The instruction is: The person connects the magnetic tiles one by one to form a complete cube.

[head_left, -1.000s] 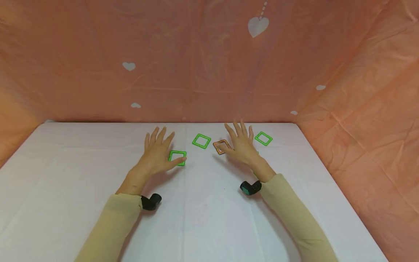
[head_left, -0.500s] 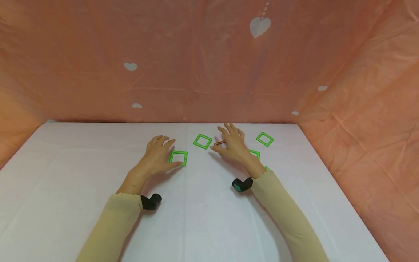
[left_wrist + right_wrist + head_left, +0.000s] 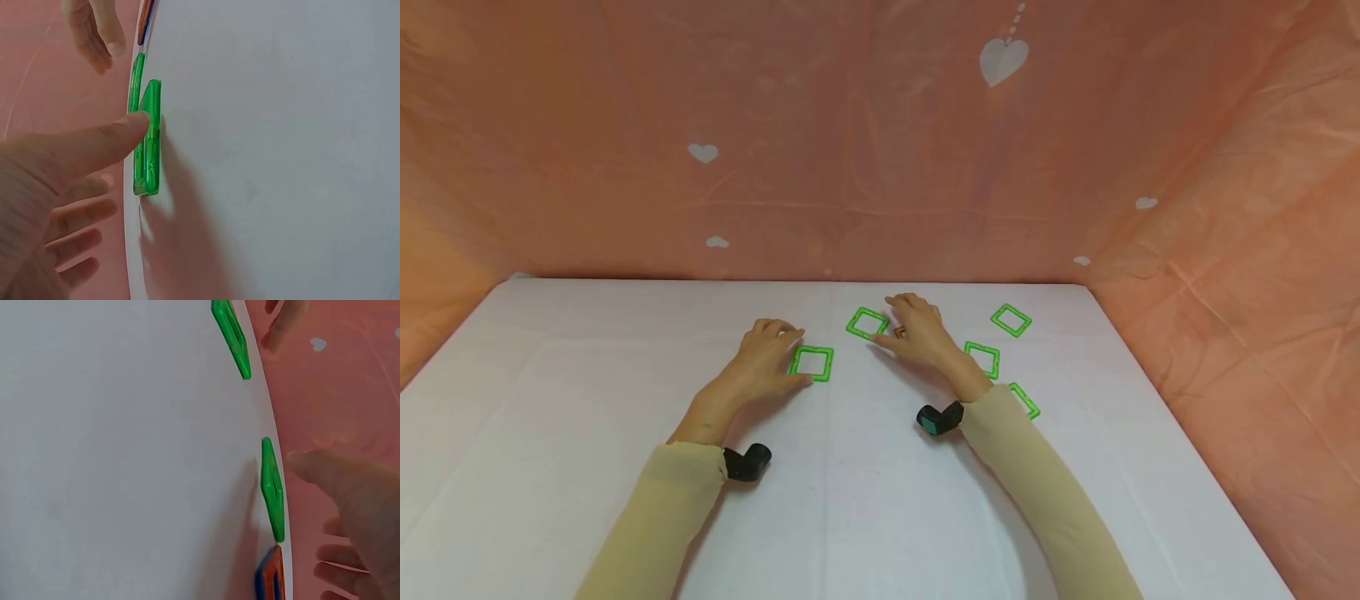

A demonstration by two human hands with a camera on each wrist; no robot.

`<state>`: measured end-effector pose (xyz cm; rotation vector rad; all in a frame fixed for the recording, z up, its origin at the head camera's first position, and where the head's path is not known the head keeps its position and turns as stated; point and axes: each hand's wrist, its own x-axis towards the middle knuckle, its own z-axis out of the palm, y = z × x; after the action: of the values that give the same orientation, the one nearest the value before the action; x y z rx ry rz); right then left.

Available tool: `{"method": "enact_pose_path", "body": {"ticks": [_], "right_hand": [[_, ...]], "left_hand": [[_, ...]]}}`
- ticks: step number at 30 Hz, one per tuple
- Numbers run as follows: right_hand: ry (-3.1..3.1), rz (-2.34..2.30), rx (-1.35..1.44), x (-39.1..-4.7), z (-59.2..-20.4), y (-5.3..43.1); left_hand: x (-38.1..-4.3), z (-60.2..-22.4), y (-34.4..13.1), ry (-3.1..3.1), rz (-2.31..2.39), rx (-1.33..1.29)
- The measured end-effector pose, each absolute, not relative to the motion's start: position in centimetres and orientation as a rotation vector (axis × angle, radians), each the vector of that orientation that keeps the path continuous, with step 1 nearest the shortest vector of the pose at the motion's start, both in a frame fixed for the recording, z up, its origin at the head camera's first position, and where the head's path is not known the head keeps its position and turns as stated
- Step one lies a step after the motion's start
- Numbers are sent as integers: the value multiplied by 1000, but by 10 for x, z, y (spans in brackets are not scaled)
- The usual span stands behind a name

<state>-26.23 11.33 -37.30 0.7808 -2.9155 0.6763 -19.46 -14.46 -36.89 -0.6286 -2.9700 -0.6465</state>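
Several flat square frames lie on the white table. My left hand (image 3: 763, 362) is at a green square frame (image 3: 829, 364), its fingers bent beyond the far side and its thumb at the near edge. In the left wrist view the thumb overlaps that green frame (image 3: 152, 150); I cannot tell whether it touches. My right hand (image 3: 925, 337) hovers over an orange frame (image 3: 899, 332), mostly hidden beneath it. Its thumb and index finger reach toward another green frame (image 3: 850, 327), with a gap between them. The right wrist view shows the orange frame with a dark blue edge (image 3: 272, 578).
To the right lie more green frames: one at the back (image 3: 1011, 320), one beside the right wrist (image 3: 996, 362) and one partly behind the right sleeve (image 3: 1030, 402). A peach cloth (image 3: 850, 167) with pale hearts hangs behind the white table (image 3: 865, 500).
My right hand has moved left, from over the orange frame toward the green frame beside it, uncovering green frames on the right. The left hand's fingers have bent more. The frames stay put.
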Motion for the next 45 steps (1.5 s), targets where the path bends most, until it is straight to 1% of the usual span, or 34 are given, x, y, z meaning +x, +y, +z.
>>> {"method": "enact_pose_path", "body": {"ticks": [9, 22, 29, 45], "right_hand": [[-2962, 678, 776, -266, -376, 102], [-3021, 635, 709, -268, -381, 95], [-2992, 731, 679, -266, -382, 96], [-2923, 778, 792, -258, -380, 109]], "left_hand": [[-196, -370, -144, -2988, -669, -647], [-195, -378, -143, -2988, -855, -658], [-194, -380, -139, -2967, -873, -664], [-194, -382, -128, -2925, -839, -691]]}}
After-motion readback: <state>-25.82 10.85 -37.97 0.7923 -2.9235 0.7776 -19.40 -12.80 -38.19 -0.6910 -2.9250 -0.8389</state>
